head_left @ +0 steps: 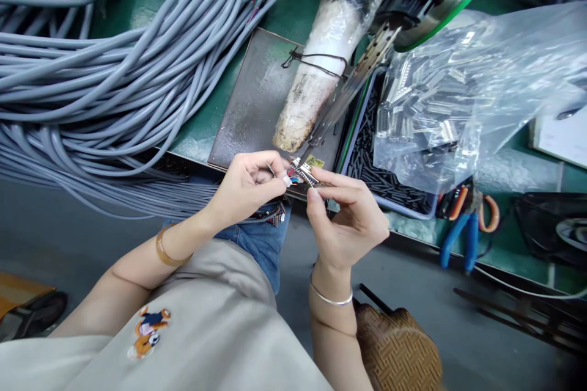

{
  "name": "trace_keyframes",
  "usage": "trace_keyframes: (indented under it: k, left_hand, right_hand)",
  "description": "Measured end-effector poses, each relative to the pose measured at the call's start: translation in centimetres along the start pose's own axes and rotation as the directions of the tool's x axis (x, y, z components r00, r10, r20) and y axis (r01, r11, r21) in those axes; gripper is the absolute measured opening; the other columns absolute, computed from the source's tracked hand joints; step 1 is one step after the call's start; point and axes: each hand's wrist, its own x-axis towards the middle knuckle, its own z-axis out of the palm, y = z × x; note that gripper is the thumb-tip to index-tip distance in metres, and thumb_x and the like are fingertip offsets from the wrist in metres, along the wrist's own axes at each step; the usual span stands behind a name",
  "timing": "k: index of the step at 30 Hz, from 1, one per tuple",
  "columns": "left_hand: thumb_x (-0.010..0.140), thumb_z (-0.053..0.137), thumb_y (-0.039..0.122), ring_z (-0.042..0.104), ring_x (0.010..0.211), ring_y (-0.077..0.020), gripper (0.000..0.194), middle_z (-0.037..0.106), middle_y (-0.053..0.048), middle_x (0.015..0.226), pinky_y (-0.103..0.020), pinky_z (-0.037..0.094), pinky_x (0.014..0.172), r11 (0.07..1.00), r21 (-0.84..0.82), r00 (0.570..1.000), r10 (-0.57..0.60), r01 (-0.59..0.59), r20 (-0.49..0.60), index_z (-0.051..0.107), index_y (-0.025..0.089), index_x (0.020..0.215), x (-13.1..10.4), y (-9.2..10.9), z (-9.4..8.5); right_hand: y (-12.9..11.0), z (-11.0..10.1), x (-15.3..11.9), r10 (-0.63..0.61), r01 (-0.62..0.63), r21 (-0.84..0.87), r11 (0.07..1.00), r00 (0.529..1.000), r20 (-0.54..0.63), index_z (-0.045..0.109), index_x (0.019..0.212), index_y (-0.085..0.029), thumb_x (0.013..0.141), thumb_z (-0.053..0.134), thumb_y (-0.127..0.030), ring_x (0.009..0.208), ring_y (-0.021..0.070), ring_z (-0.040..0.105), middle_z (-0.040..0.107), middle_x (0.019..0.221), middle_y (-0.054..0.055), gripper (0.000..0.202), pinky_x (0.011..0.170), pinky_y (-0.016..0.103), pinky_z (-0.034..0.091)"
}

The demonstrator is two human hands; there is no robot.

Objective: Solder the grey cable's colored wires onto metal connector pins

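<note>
My left hand (254,186) is closed in a pinch on thin coloured wires (292,178) at a cable's end. My right hand (346,214) pinches a small metal multi-pin connector (308,174) between thumb and fingers, right where the wires end. Just above them, the dark tip of a soldering iron (355,82) reaches down to the connector; whether it touches cannot be made out. Beside the iron, a white tube (312,76), wrapped in plastic and tied with wire, slants over a dark metal plate (250,95). A yellowish pad (315,160) sits behind the connector.
Grey cables (114,73) pile up on the left of the green bench. To the right stand a bin (430,211) of small black pieces, a clear bag (426,104) of metal connectors, and blue-handled pliers (463,238). A woven stool (398,348) is below.
</note>
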Motion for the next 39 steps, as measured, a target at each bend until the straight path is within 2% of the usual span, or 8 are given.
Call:
trace_keyframes:
  k: [3, 7, 10, 13, 21, 32, 39]
  left_hand:
    - [0.072, 0.074, 0.018, 0.036, 0.042, 0.0014, 0.019, 0.066, -0.001, 0.079, -0.017, 0.023, 0.037, 1.0, -0.008, 1.0, 0.005, -0.005, 0.008, 0.056, 0.014, 0.066, -0.15, 0.16, 0.0]
    - [0.074, 0.074, 0.02, 0.04, 0.042, -0.0001, 0.018, 0.061, 0.0, 0.074, -0.018, 0.026, 0.039, 1.0, -0.005, 1.0, 0.004, -0.004, 0.018, 0.058, 0.014, 0.068, -0.37, 0.3, -0.17]
    - [0.075, 0.074, 0.021, 0.039, 0.041, -0.0007, 0.019, 0.059, 0.001, 0.069, -0.018, 0.025, 0.039, 1.0, 0.006, 1.0, 0.006, -0.006, -0.001, 0.058, 0.014, 0.069, -0.51, 0.24, -0.25]
    - [0.075, 0.075, 0.022, 0.037, 0.041, -0.0008, 0.02, 0.059, 0.002, 0.067, -0.018, 0.025, 0.038, 1.0, 0.007, 1.0, 0.013, -0.013, -0.014, 0.057, 0.015, 0.07, -0.57, 0.2, -0.18]
    - [0.074, 0.073, 0.019, 0.036, 0.041, -0.0001, 0.019, 0.059, 0.002, 0.067, -0.018, 0.023, 0.037, 0.999, 0.022, 0.998, 0.029, -0.028, -0.048, 0.055, 0.016, 0.067, -0.32, 0.19, 0.04]
    - [0.074, 0.072, 0.019, 0.035, 0.043, -0.0005, 0.017, 0.059, 0.002, 0.066, -0.018, 0.023, 0.039, 0.998, 0.047, 0.996, 0.054, -0.05, -0.07, 0.056, 0.016, 0.067, -0.19, 0.69, 0.34]
    - [0.072, 0.07, 0.017, 0.034, 0.039, 0.0, 0.015, 0.055, 0.003, 0.063, -0.018, 0.02, 0.036, 1.0, 0.021, 0.999, -0.01, 0.011, -0.042, 0.057, 0.015, 0.066, -0.13, 0.45, 0.03]
  right_hand:
    - [-0.06, 0.0, -0.07, 0.022, -0.022, 0.015, 1.0, 1.0, -0.007, 0.072, 0.092, -0.024, 0.085, 0.075, -0.008, 0.096, 0.0169, 0.077, 0.081, 0.104, 0.001, 0.017, 0.087, 0.035, 0.064]
    - [-0.13, -0.01, -0.26, 0.149, -0.149, 0.066, 0.987, 0.989, 0.009, 0.072, 0.09, -0.023, 0.087, 0.075, -0.013, 0.095, 0.017, 0.077, 0.08, 0.102, 0.002, 0.011, 0.085, 0.034, 0.064]
    - [-0.17, -0.03, -0.38, 0.188, -0.189, 0.056, 0.98, 0.982, 0.02, 0.072, 0.088, -0.022, 0.088, 0.075, -0.017, 0.094, 0.0181, 0.077, 0.08, 0.102, 0.003, 0.005, 0.082, 0.035, 0.065]
    - [-0.25, 0.03, -0.38, 0.152, -0.153, 0.033, 0.988, 0.988, 0.023, 0.072, 0.088, -0.023, 0.088, 0.074, -0.017, 0.095, 0.0185, 0.077, 0.08, 0.102, 0.003, 0.006, 0.084, 0.037, 0.065]
    - [-0.18, 0.57, -0.15, -0.039, 0.038, -0.068, 0.997, 0.999, -0.024, 0.072, 0.093, -0.024, 0.086, 0.075, -0.009, 0.094, 0.0176, 0.077, 0.08, 0.102, 0.001, 0.017, 0.084, 0.035, 0.064]
    - [-0.12, 0.79, 0.37, -0.114, 0.108, -0.152, 0.983, 0.993, -0.036, 0.073, 0.094, -0.025, 0.084, 0.078, -0.01, 0.092, 0.017, 0.078, 0.081, 0.104, 0.0, 0.019, 0.084, 0.034, 0.065]
    - [0.22, 0.63, -0.25, -0.199, 0.194, -0.215, 0.957, 0.98, -0.001, 0.068, 0.095, -0.023, 0.086, 0.074, -0.008, 0.091, 0.0163, 0.079, 0.082, 0.105, 0.001, 0.019, 0.082, 0.03, 0.064]
